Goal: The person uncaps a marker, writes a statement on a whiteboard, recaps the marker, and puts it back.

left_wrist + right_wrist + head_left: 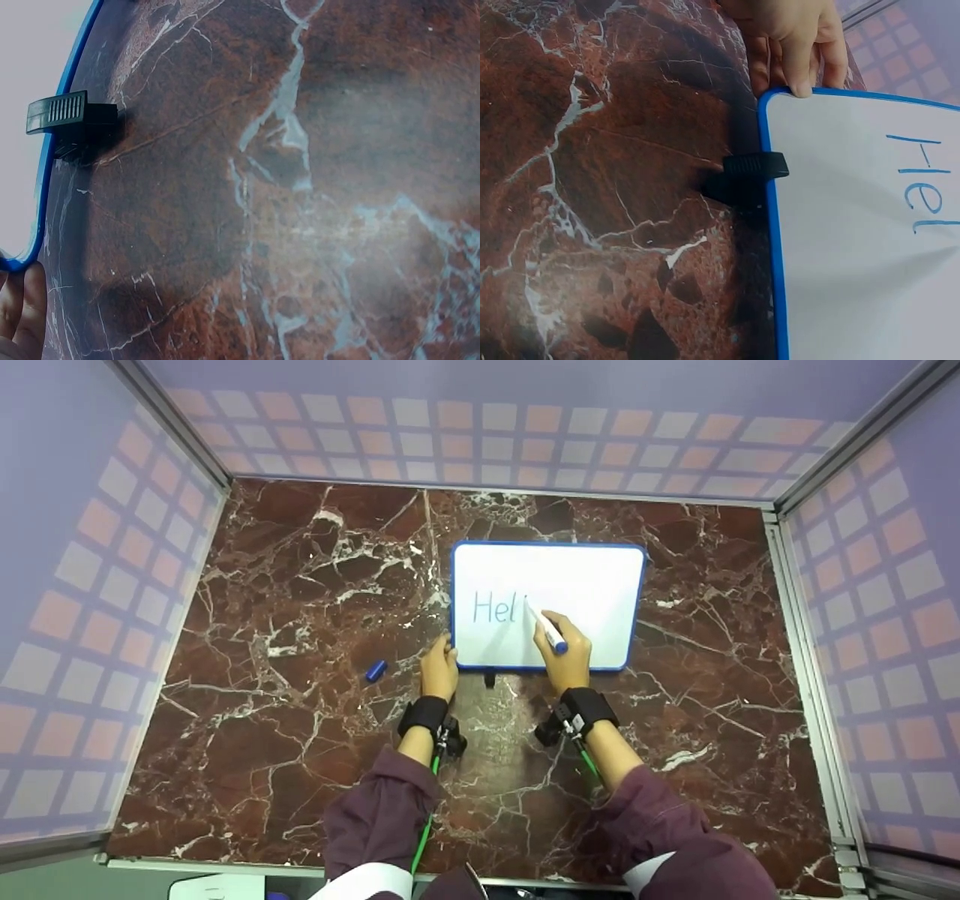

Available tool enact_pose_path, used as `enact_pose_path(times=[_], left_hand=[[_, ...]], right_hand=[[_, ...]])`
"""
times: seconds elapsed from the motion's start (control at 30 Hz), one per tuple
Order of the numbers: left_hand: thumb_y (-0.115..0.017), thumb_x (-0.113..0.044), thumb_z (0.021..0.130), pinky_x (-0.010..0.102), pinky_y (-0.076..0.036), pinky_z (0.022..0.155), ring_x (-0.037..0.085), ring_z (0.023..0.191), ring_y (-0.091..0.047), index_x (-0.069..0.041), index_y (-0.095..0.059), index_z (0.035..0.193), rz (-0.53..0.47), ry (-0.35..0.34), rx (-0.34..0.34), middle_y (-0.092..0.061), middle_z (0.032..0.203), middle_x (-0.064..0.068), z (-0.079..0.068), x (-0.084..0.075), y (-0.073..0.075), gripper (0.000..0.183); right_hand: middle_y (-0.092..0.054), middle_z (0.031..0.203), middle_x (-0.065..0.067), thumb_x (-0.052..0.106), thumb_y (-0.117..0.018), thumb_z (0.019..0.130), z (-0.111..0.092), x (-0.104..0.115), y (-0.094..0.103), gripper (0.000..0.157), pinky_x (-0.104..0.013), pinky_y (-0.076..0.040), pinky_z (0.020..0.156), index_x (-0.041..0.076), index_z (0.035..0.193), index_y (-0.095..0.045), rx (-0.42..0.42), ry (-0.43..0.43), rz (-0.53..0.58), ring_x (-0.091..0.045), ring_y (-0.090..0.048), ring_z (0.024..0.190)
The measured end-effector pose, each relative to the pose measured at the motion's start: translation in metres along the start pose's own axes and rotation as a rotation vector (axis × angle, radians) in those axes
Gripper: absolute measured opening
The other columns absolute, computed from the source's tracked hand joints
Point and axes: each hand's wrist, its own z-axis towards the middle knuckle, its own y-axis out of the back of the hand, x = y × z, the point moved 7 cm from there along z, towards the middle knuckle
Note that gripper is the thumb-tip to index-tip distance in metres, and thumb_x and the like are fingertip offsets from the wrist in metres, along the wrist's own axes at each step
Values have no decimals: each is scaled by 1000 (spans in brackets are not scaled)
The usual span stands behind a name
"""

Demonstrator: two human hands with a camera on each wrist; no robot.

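Observation:
A whiteboard (577, 585) with a blue frame lies on the table, with "Hel" (493, 607) written on it and a short mark just right of the letters. My right hand (568, 660) grips a white marker (550, 630) with a blue end, its tip right at that mark. At the board's lower left corner, my left hand (439, 669) holds the frame, one digit over the rim in the right wrist view, where the left hand (799, 41) shows closer. The left wrist view catches only a few of its fingertips (30, 300). A blue marker cap (376, 670) lies left of that hand.
A black clip (67, 116) sits on the board's near edge. Both wrists wear black straps with cameras and green cables. The brown marbled table (300, 750) is bordered by metal rails and checked panels (495, 435) at the back and both sides.

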Motion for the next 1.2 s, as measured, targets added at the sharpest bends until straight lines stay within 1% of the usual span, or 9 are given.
enact_pose_path(times=[0.1,0.2,0.37,0.57,0.7,0.8,0.87,1.03,1.2], left_hand=[[-52,-31,93,32,-53,82,18,92,-66,-24,-57,122,-42,45,25,-69,98,3,-3,-55,42,31],[-56,-14,90,32,-53,79,26,88,-66,-5,-60,115,-21,68,36,-69,95,15,-9,-153,112,27],[-58,-21,89,33,-52,79,23,89,-66,-18,-58,121,26,40,20,-69,96,10,-5,-67,47,32],[-58,-28,89,36,-52,84,18,95,-66,-30,-53,127,25,41,26,-69,101,0,0,-1,1,38],[-58,-32,89,35,-52,86,15,96,-65,-33,-50,129,7,50,40,-68,104,-3,2,25,-18,40],[-57,-32,90,35,-52,85,16,96,-65,-33,-50,129,8,42,34,-69,104,-1,1,20,-14,40],[-57,-31,90,36,-53,83,19,95,-66,-31,-52,127,18,29,18,-69,103,2,-1,2,-2,38],[-58,-22,89,36,-53,80,23,90,-67,-18,-58,122,30,13,-9,-70,98,9,-5,-62,45,33],[-55,-20,91,37,-53,80,28,91,-66,-7,-58,120,-35,58,34,-69,98,15,-10,-132,97,32]], right_hand=[[-70,96,-19,11,-61,85,2,0,0,23,-39,-56,74,-3,102,-66,3,2,-2,-30,-68,88],[-70,97,-20,11,-61,85,3,1,0,23,-39,-56,73,-3,103,-66,3,16,7,-31,-68,87],[-70,98,-21,11,-61,86,4,1,-1,23,-40,-56,74,-3,104,-66,10,20,15,-32,-68,89],[-70,99,-20,11,-60,86,5,-1,-1,23,-39,-56,76,-3,104,-66,15,-1,11,-31,-68,90],[-70,99,-20,12,-61,86,5,-2,-2,24,-39,-56,76,-2,104,-66,18,-6,12,-31,-68,91],[-70,100,-20,12,-61,86,4,-2,-2,24,-39,-56,76,-2,105,-66,18,-2,7,-31,-68,92],[-69,100,-20,12,-61,86,3,-2,-3,24,-39,-56,76,-2,105,-66,18,4,5,-32,-68,92],[-70,97,-21,10,-61,85,1,-2,-3,23,-39,-56,73,-3,104,-66,17,16,10,-32,-68,88],[-70,94,-20,12,-62,85,0,-2,-3,22,-40,-56,70,-2,102,-67,27,8,2,-31,-69,84]])
